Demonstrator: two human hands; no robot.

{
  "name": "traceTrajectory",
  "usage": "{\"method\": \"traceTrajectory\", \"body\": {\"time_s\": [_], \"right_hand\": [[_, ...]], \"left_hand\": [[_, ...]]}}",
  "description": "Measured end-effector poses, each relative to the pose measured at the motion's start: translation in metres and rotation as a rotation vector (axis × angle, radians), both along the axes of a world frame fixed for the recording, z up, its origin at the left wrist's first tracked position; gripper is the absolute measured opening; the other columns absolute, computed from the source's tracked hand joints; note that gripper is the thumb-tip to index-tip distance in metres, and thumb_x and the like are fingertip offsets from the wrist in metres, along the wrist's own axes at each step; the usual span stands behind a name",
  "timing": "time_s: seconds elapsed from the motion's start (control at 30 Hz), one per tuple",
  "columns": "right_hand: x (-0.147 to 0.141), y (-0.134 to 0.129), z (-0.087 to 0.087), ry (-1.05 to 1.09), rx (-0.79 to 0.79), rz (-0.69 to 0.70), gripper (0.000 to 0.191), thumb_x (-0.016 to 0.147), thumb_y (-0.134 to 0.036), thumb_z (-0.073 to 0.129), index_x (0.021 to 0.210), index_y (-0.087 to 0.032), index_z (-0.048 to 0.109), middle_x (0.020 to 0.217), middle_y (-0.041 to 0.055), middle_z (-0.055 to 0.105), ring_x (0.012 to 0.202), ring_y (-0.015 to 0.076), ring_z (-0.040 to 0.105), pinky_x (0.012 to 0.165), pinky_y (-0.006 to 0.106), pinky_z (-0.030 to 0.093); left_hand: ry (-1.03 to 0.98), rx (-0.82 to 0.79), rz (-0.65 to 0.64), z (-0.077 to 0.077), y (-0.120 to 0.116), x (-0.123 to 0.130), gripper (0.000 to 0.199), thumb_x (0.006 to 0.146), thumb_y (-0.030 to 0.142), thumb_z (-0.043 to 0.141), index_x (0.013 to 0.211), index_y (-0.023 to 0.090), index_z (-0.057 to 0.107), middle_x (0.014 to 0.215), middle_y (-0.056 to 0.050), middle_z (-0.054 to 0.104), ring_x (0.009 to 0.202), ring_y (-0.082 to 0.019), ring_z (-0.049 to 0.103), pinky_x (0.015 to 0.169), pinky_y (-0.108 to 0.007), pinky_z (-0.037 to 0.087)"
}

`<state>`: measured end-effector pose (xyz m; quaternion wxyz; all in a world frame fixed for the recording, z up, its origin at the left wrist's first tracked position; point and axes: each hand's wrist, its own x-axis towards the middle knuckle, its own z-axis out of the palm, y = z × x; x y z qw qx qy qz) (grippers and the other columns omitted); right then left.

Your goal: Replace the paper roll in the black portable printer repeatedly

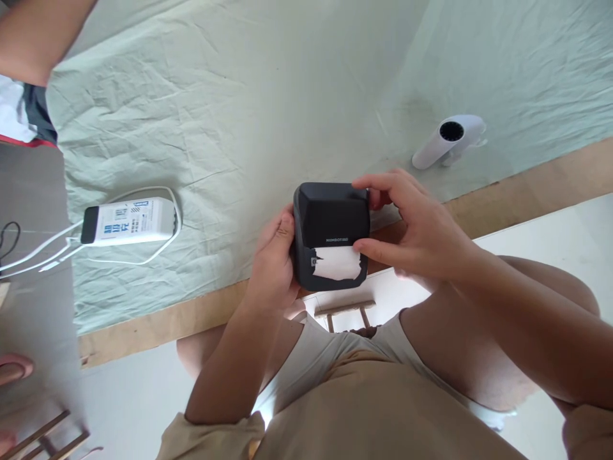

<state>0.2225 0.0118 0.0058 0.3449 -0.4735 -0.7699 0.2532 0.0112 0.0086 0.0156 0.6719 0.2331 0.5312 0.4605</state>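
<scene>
Surface (268, 128) is draped in wrinkled pale green cloth, bare wood strip (167, 316) along the near edge. Nearest: the wearer's pale shorts (306, 361), and past the lap a wooden stool (345, 308) below the edge.

Black box (335, 214) is up in both hands, over the near edge; can't tell if it touches the surface. Left hand (274, 263) clamps its left side, thumb on the edge, the other fingers mostly hidden. Right hand (421, 227) is at its right side: thumb and forefinger spread, thumb tip by the white patch (338, 262), forefinger at the top corner. Can't tell if they grip or only touch.

Status, my read: pickup done, handling under way, box not set down. Patch is on the front, ragged-edged; looks like torn paper, not sure. Box looks closed, nothing visibly detached. Remaining work can't be sized from one view.

Farther: white block (136, 220) with looped cable (179, 217) left, white tube (426, 152) right, both untouched. Another person's arm (41, 38) far left.
</scene>
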Motion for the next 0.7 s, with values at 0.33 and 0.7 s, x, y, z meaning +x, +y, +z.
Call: {"method": "traceTrajectory", "body": {"time_s": [0.33, 0.7], "right_hand": [[-0.008, -0.002, 0.02, 0.178, -0.079, -0.182, 0.023, 0.1, -0.033, 0.069, 0.122, -0.03, 0.074, 0.055, -0.0077, 0.061, 0.053, 0.0167, 0.067, 0.057, 0.034, 0.056], [-0.023, 0.012, 0.021, -0.258, 0.259, -0.2, 0.021, 0.1, -0.024, 0.061, 0.087, -0.027, 0.077, 0.067, -0.0022, 0.075, 0.056, 0.0145, 0.061, 0.05, 0.032, 0.034]], "left_hand": [[0.031, -0.027, 0.065, 0.001, 0.001, 0.004, 0.024, 0.088, 0.043, 0.086, 0.085, 0.022, 0.075, 0.078, -0.001, 0.075, 0.076, -0.02, 0.073, 0.063, -0.028, 0.06], [-0.003, -0.009, 0.031, -0.003, 0.0, 0.001, 0.021, 0.097, 0.043, 0.081, 0.093, 0.022, 0.08, 0.086, 0.0, 0.078, 0.074, -0.016, 0.071, 0.064, -0.024, 0.058]]}}
